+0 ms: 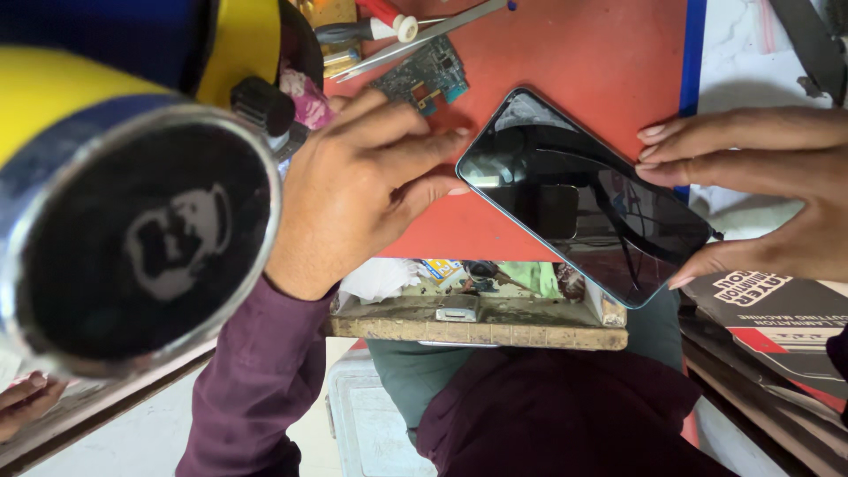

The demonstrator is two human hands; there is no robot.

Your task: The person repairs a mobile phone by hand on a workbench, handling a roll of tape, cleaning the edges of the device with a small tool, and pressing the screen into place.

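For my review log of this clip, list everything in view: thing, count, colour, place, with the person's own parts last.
smartphone: 1, black glass with a pale edge, lying slantwise on the mat.
work mat: 1, red-orange, on the bench.
circuit board: 1, dark green, at the top of the mat.
tweezers: 1, silver, above the board.
screwdriver: 1, dark grip with a red-and-white part beside it, top centre.
cylinder: 1, yellow and blue with a metal rim, close to the camera on the left.
wooden bench edge: 1, brown, below the mat.
box: 1, black and red, lower right.
left hand: fingers on the phone's left corner.
right hand: fingers on the phone's right end.
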